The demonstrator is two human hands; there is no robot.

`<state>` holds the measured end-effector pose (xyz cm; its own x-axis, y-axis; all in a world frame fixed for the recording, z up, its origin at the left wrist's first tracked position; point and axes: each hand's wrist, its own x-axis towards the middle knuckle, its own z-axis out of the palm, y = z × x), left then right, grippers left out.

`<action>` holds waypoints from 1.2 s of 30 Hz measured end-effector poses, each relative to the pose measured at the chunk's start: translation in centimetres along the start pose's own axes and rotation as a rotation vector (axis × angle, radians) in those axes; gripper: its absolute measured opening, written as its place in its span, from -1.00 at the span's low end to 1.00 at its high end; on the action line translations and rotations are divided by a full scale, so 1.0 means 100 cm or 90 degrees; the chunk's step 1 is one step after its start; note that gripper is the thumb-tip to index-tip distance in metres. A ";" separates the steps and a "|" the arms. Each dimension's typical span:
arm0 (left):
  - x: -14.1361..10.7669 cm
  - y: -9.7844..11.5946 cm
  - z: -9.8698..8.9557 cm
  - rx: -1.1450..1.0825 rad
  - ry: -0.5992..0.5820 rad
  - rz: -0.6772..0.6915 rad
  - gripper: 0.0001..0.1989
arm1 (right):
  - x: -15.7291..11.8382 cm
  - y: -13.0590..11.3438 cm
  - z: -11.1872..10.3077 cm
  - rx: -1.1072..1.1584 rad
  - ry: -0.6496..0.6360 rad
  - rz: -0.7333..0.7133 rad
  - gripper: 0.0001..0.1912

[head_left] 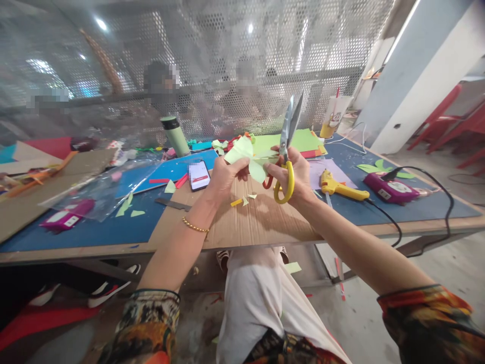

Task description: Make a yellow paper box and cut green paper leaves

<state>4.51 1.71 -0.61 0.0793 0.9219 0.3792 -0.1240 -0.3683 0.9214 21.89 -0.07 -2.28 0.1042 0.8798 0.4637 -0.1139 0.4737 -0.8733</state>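
Observation:
My left hand point(229, 174) pinches a pale green paper piece point(242, 150) over the cardboard sheet point(250, 227). Scissors point(287, 129) with yellow and red handles rest in my right hand point(297, 174), their blades pointing up and slightly parted. The fingers of that hand also touch the right side of the paper. Small pale green and yellow paper scraps point(244, 201) lie on the cardboard below. Left of my hands is a lit phone point(199, 175), and near it a flat dark blade-like strip point(173, 204).
A yellow glue gun point(341, 187) and a purple power strip point(392, 187) with a black cord lie at right. At the back stand a green bottle point(175, 135) and a drink cup point(333, 116). Another purple box point(68, 216) sits at left beside clear plastic.

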 end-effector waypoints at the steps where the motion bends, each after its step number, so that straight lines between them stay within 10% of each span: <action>1: 0.000 0.000 0.000 0.006 0.001 0.002 -0.80 | 0.000 -0.001 0.000 -0.003 0.000 0.000 -0.44; 26: 0.007 0.003 -0.009 0.075 0.072 0.119 -0.81 | 0.007 -0.027 -0.016 -0.024 0.040 0.048 -0.37; 36: 0.016 0.009 -0.013 0.054 0.149 0.133 -0.81 | -0.065 -0.052 -0.071 -0.202 -0.288 0.206 -0.38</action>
<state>3.21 2.96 0.73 -0.1701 0.8243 0.5399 -0.0294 -0.5519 0.8334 28.85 -8.53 -1.84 -0.3223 0.9382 0.1262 0.2352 0.2085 -0.9493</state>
